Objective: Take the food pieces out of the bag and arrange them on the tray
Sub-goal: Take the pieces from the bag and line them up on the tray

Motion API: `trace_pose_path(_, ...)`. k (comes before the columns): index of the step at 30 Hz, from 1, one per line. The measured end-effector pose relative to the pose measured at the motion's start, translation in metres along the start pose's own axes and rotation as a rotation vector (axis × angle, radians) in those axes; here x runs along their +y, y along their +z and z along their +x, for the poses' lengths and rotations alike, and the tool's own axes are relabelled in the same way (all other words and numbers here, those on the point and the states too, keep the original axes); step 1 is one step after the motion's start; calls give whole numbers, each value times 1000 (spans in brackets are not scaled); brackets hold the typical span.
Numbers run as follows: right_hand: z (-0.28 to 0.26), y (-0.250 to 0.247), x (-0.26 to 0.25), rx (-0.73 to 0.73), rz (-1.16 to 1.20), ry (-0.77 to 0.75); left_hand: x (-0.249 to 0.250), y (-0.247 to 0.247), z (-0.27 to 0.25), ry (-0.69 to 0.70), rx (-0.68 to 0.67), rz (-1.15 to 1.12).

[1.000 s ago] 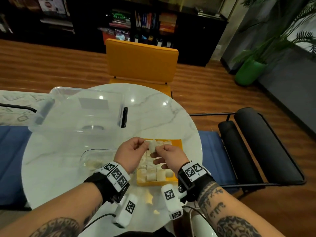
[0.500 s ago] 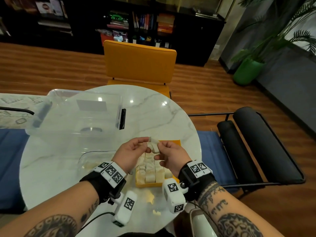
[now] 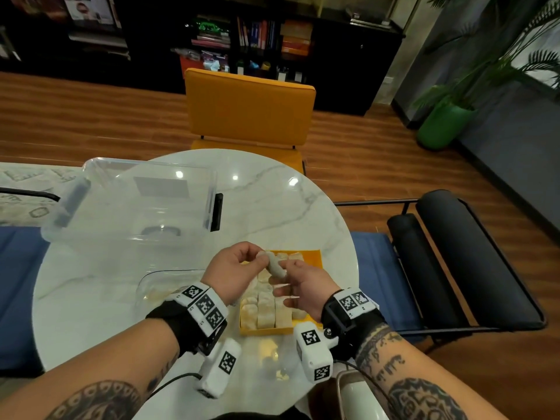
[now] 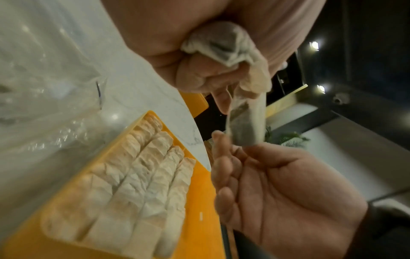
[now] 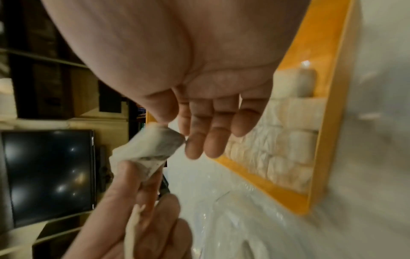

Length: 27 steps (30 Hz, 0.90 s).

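On the table (image 3: 272, 192), bag (image 3: 163, 283) lies left of tray (image 3: 266, 331)

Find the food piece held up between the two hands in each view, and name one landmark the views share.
Head: food piece at centre, above the yellow tray.
Left wrist: upper centre, hanging from the left hand toward the right hand.
Right wrist: left of centre, at the thumb tip.
Shared landmark: the yellow tray, lower left in left wrist, right side in right wrist.

Left hand (image 4: 199, 35) at top, fingers curled round a pale food piece (image 4: 246, 126). Right hand (image 4: 288, 184) below pinches its lower end. Yellow tray (image 4: 199, 201) holds packed rows of pieces (image 4: 137, 175); clear bag (image 4: 44, 87) beside it.
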State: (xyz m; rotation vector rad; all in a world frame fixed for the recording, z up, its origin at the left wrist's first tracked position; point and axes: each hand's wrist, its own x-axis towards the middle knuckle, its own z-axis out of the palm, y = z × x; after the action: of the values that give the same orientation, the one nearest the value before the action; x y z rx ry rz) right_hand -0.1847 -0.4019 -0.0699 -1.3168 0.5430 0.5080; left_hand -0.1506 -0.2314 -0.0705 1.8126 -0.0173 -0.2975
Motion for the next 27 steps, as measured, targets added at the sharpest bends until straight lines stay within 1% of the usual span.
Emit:
trace_pose_path(3,2,-10,-4,113,-195,-180,1,1,2,48,-26,200)
trace_pose_path(4,3,-13,-6,116,-291,-252,1,1,3,60,-38,248)
trace_pose_path(6,4,-17,-8,69,-487,-382,2,4,3,69,-76,324)
trace_pose_path(7,4,-18,-9,51,-594,-423,3,5,3,73,-96,354)
trace_pose_path(9,5,-18,-12,52,-755,-454,3,9,3,79,-129,395)
trace_pose_path(10,6,-19,-14,70,-784,-455,3,11,3,74,-139,393)
trace_pose_path(12,8,-22,-17,103,-747,-450,0,14,3,45,-161,365)
trace_pose_path(14,7,-25,-18,109,-693,-450,-6,18,4,25,-207,343)
trace_pose_path(16,6,-28,-18,103,-689,-457,-13,23,6,31,-239,331)
trace_pose_path(18,2,-31,-17,94,-774,-437,-18,28,7,33,-255,343)
trace_pose_path(22,5,-39,-14,68,-1026,-357,-27,33,9,-7,-267,374)
trace_pose_path(25,13,-46,-9,103,-1134,-256,-36,29,12,-42,-212,427)
trace_pose_path(27,17,-50,-3,72,-1247,-154,-40,23,14,-74,-161,466)
